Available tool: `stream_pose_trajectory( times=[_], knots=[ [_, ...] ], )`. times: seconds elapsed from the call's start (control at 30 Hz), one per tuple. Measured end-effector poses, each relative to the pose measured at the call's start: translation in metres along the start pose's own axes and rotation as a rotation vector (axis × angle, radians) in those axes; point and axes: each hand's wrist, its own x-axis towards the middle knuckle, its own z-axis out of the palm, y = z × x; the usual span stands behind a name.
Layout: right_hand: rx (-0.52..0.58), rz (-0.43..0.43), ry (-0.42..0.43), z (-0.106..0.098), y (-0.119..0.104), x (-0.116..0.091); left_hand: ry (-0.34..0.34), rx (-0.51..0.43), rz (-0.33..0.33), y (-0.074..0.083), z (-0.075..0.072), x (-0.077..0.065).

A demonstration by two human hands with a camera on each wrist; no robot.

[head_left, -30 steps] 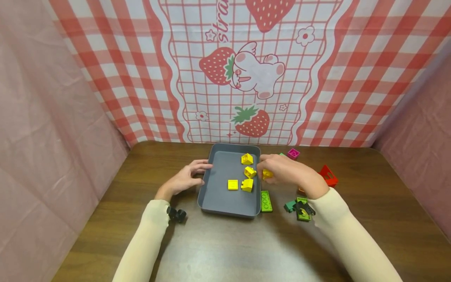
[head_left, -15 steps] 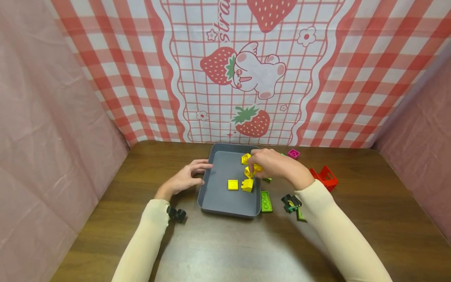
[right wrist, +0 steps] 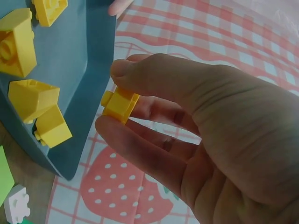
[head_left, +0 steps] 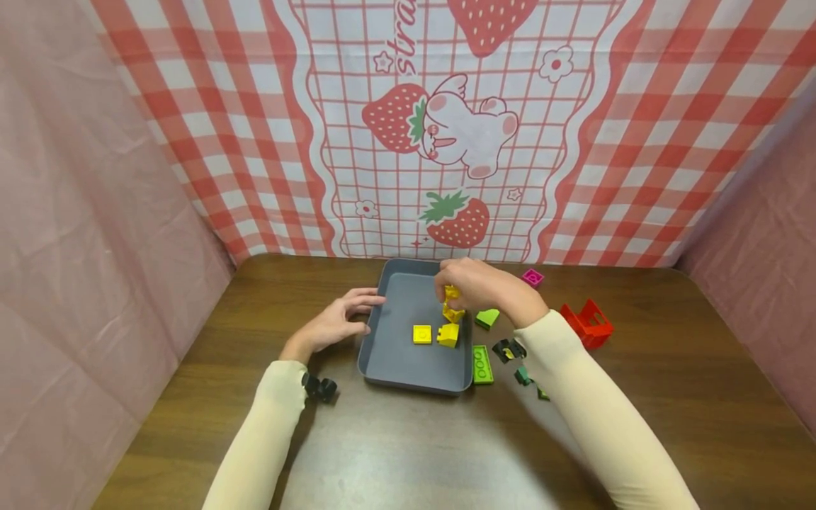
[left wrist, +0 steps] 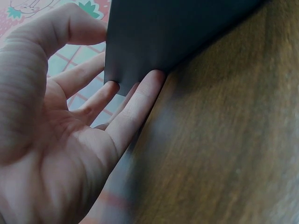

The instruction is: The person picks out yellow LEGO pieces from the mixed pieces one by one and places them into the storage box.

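Note:
My right hand (head_left: 481,283) is over the far right part of a grey tray (head_left: 398,290). In the right wrist view, its thumb and fingertips pinch a small yellow toy brick (right wrist: 120,103) with a stud. Several other yellow bricks lie in the tray, among them a flat square one (head_left: 422,334), a sloped one (head_left: 448,335) and two touching at the far end, one sloped (right wrist: 32,100) and one smaller (right wrist: 53,128). My left hand (head_left: 331,322) rests at the tray's left side. In the left wrist view, its extended fingers touch the tray's outer wall (left wrist: 154,37).
Right of the tray lie a lime green plate (head_left: 482,365), a lime green brick (head_left: 487,318) and a dark green piece (head_left: 523,375). Farther off are a magenta brick (head_left: 533,278) and a red open-sided piece (head_left: 588,324). A white brick (right wrist: 17,204) shows in the right wrist view.
My right hand has carried the yellow brick leftward from beside the tray's right rim to above its far right part, uncovering the lime green brick. My left hand has stayed at the tray.

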Motion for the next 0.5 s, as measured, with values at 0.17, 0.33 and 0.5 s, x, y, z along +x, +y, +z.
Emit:
stream_pose_trajectory(
  times=[0.17, 0.33, 0.5],
  knots=[
    [-0.017, 0.000, 0.016, -0.001, -0.001, 0.011, 0.005, 0.003, -0.012, 0.001, 0.000, 0.000],
    [-0.015, 0.015, 0.060, -0.003, -0.002, 0.019, 0.005, -0.001, -0.019, 0.001, 0.000, 0.000],
    [-0.007, 0.019, 0.113, 0.000, -0.002, 0.025, 0.001, -0.001, -0.015, 0.000, -0.001, 0.001]
  ],
)
